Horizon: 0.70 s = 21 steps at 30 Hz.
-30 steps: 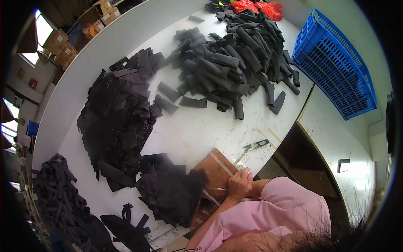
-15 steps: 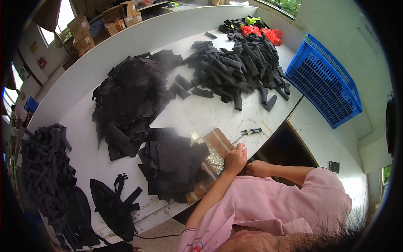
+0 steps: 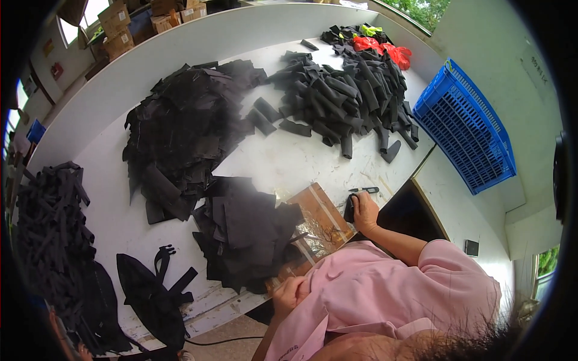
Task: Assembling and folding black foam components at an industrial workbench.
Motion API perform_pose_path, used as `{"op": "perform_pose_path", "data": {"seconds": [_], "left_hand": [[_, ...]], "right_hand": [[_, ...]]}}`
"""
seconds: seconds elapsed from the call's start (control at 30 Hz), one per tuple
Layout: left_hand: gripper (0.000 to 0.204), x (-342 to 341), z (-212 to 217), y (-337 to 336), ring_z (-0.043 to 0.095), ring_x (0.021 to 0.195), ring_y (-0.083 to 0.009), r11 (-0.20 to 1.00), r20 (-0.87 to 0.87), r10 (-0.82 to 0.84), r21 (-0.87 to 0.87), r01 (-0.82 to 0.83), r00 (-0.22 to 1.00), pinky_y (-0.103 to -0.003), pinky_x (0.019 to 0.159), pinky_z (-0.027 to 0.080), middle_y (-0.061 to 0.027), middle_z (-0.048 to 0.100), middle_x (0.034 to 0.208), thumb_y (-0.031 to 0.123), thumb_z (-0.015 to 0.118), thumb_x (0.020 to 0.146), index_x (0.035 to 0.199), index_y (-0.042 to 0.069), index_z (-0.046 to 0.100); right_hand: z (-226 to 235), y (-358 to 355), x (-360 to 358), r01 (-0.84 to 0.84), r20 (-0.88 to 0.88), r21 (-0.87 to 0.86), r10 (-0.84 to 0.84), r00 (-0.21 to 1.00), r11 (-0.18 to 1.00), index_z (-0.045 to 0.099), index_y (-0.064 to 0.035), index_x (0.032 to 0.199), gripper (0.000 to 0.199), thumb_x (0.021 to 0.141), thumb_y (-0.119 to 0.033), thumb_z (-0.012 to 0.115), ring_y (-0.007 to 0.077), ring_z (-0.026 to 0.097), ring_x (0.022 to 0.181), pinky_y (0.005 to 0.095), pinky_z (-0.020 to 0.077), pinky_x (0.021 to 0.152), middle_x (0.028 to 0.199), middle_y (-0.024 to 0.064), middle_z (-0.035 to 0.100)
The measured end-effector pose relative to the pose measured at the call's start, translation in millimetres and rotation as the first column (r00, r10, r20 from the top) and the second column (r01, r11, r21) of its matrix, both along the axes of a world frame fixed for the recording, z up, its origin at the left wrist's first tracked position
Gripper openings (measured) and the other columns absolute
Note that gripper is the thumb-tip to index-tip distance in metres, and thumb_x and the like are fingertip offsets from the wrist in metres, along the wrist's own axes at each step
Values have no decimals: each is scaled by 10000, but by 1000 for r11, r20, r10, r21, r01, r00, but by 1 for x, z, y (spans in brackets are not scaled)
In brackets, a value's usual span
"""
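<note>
My right hand is closed on a small black fabric piece at the right end of the brown board. Just beyond its fingers lie thread snips with a dark handle. My left hand is at the table's near edge, by the board's lower left end. Its fingers are curled closed, and what they hold, if anything, is hidden. Between the hands, the brown board with clear tape lies on the table. A stack of flat black fabric pieces covers its left part.
Large heaps of black fabric pieces and rolled black tubes lie farther back. Black strips and a black pouch with a buckle strap are at left. A blue crate leans at right, near red plastic bags.
My left hand has drawn back from beside the snips to the near edge at left. My right hand has moved forward onto the table, now with the black fabric piece. The view has shifted slightly.
</note>
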<state>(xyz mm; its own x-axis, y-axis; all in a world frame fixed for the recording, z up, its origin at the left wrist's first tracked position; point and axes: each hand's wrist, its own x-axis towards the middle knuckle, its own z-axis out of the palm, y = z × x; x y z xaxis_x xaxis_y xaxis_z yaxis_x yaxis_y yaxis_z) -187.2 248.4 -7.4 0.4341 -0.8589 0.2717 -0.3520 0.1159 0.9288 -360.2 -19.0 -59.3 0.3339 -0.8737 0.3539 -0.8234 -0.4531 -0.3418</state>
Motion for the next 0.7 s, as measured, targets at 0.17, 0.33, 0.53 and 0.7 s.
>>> {"op": "perform_pose_path", "data": {"seconds": [0.17, 0.33, 0.53, 0.7], "left_hand": [[103, 32, -23, 52, 510, 476, -239, 963, 415, 270, -93, -254, 869, -347, 426, 388, -93, 515, 590, -27, 611, 745, 839, -5, 573], [93, 65, -39, 72, 524, 519, -289, 975, 574, 166, 28, -222, 802, -395, 460, 391, -115, 518, 635, -1, 569, 771, 861, -9, 547], [127, 71, -51, 74, 521, 521, -306, 971, 467, 175, 63, -230, 867, -406, 476, 394, -120, 525, 640, 3, 553, 755, 879, -1, 526], [197, 67, -65, 83, 496, 497, -294, 972, 547, 129, 98, -216, 827, -400, 467, 389, -91, 505, 623, 40, 574, 740, 897, 29, 455]], "right_hand": [[6, 2, 3, -23, -17, 4, 23, 1000, 1000, 510, -49, 852, 137, 874, -183, 531, 360, 546, 715, 439, 421, 584, 796, 143, 536], [10, 2, 5, -25, -15, -7, 25, 1000, 1000, 510, -50, 852, 125, 869, -171, 538, 355, 546, 697, 434, 422, 570, 788, 141, 532], [12, 3, 7, -11, -51, -2, 10, 999, 1000, 508, -53, 857, 116, 868, -165, 538, 342, 549, 680, 418, 432, 562, 772, 133, 527], [14, 2, 10, 13, -80, 9, -13, 997, 1000, 508, -57, 855, 115, 867, -166, 541, 335, 552, 670, 413, 434, 556, 768, 130, 524]]}}
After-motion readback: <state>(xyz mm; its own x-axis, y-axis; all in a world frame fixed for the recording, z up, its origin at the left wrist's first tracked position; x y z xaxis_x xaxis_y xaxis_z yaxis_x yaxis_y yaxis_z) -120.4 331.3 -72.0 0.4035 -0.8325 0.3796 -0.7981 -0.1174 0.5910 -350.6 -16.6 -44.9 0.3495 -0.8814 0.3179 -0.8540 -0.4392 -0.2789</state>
